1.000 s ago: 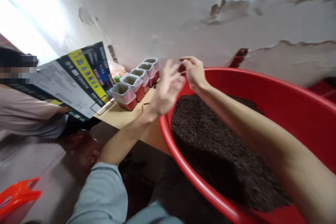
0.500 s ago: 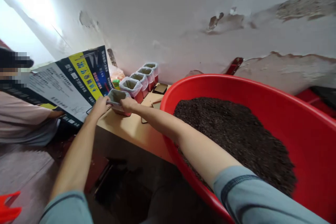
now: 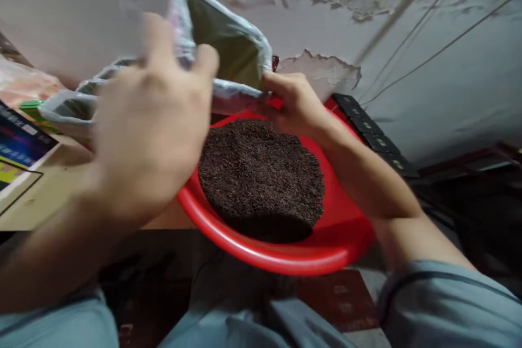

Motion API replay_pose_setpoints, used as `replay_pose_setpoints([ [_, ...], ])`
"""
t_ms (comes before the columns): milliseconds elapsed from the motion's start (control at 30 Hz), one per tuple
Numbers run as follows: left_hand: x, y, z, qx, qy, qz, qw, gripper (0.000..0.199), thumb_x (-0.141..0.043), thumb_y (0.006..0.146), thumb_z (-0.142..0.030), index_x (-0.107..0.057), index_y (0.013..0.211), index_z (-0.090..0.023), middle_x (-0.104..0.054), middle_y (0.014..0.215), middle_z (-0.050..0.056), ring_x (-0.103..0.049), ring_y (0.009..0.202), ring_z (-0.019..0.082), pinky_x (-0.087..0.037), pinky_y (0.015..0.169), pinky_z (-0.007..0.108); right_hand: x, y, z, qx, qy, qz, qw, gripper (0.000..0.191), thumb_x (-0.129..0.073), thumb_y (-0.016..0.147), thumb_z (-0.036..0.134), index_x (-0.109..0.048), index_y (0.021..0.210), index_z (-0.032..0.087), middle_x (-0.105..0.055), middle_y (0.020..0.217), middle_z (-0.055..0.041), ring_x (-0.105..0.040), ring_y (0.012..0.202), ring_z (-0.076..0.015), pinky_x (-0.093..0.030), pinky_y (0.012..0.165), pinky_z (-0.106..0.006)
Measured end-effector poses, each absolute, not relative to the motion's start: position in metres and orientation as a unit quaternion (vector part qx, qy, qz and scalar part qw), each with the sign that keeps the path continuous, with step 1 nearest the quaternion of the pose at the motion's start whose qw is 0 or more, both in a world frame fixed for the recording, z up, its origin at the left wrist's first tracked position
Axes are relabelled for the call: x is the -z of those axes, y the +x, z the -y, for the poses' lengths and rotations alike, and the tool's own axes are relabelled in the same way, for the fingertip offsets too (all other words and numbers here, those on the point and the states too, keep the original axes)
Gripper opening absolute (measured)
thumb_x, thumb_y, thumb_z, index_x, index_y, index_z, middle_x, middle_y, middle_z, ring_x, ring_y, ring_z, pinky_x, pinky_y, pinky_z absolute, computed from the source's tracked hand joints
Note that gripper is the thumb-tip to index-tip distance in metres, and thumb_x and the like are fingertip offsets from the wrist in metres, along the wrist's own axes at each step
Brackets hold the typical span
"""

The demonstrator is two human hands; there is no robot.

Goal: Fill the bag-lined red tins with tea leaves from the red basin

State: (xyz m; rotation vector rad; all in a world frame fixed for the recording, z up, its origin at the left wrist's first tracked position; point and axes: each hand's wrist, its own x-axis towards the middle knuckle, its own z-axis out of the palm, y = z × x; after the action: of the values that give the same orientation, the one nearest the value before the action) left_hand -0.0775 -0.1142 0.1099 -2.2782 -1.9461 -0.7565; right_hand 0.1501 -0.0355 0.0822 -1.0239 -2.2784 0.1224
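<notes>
An open bin [image 3: 228, 46] lined with a pale plastic bag is held up in front of me, tilted, its hollow inside facing me. My right hand [image 3: 296, 98] pinches the liner and rim at its near right corner. Smeared by motion, my left hand [image 3: 150, 119] has its thumb and forefinger around the near left corner. Below the bin stands a big red tub [image 3: 261, 255], holding a heap of fine dark loose material [image 3: 261, 174] that resembles small grains or leaves. The bin's lower part is mostly hidden by my hands.
More lined bins [image 3: 69, 106] stand on the wooden table [image 3: 53, 190] at left, partly behind my left hand. A printed carton [image 3: 24, 138] lies at the left edge. Black boxes [image 3: 371, 130] line the wall [image 3: 387, 65] behind the tub at right.
Both hands have lifted the lined bin off the table and brought it right, over the tub. The view has swung right; the co-worker at far left is out of sight.
</notes>
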Motion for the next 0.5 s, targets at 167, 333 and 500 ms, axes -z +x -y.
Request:
replay_pose_setpoints([
  [167, -0.066, 0.021, 0.003, 0.131, -0.833, 0.535, -0.05, 0.038, -0.052, 0.101, -0.011, -0.057, 0.139, -0.014, -0.054, 0.133, 0.017, -0.062, 0.125, 0.046, -0.047, 0.11, 0.063, -0.02, 0.245, 0.005, -0.074, -0.568, 0.795, 0.2, 0.007, -0.068, 0.087, 0.023, -0.063, 0.091, 0.02, -0.07, 0.079, -0.0021, -0.066, 0.076, -0.019, -0.052, 0.076, -0.034],
  [333, 0.017, 0.042, -0.048, 0.111, -0.859, 0.484, -0.127, 0.033, -0.057, 0.102, -0.025, -0.061, 0.132, -0.013, -0.061, 0.13, 0.02, -0.065, 0.12, 0.038, -0.051, 0.108, 0.057, 0.027, 0.28, -0.014, -0.1, -0.601, 0.784, 0.119, 0.03, -0.064, 0.09, 0.022, -0.065, 0.12, 0.018, -0.076, 0.099, -0.011, -0.072, 0.09, -0.0272, -0.055, 0.084, -0.04],
  [500, 0.026, 0.016, -0.06, 0.156, -0.845, 0.451, -0.241, 0.085, -0.076, 0.087, -0.025, -0.033, 0.16, -0.019, -0.06, 0.145, 0.018, -0.065, 0.125, 0.034, -0.05, 0.111, 0.044, 0.022, 0.321, -0.02, -0.178, -0.573, 0.773, 0.206, 0.092, -0.073, 0.087, 0.043, -0.027, 0.163, 0.021, -0.076, 0.111, -0.0105, -0.072, 0.091, -0.0258, -0.059, 0.089, -0.043],
])
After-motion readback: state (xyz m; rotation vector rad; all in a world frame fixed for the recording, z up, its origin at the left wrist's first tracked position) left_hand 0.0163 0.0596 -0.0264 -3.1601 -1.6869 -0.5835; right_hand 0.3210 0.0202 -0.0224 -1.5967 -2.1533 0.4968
